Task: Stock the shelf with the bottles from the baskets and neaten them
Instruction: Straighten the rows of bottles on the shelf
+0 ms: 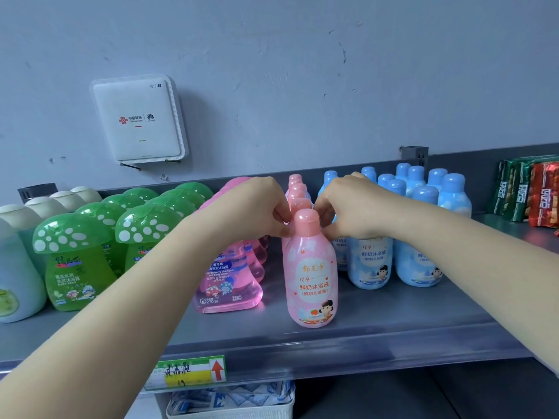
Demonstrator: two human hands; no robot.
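Seemingly most stocking was done, as the shelf [378,337] was filled with rows while the front pink bottle [311,267] was pinched at its shoulders by the left hand [257,207] and right hand [351,207], fingers closed, for straightening.

Soft, even, cool light fills the scene, bright enough throughout, with only faint shadows beneath the bottles — the shelf [393,313] shows a dull sheen along its front lip. Wide-angle distortion bows the shelf edge and stretches both forearms toward the corners. The picture is slightly soft overall — small print blurs.
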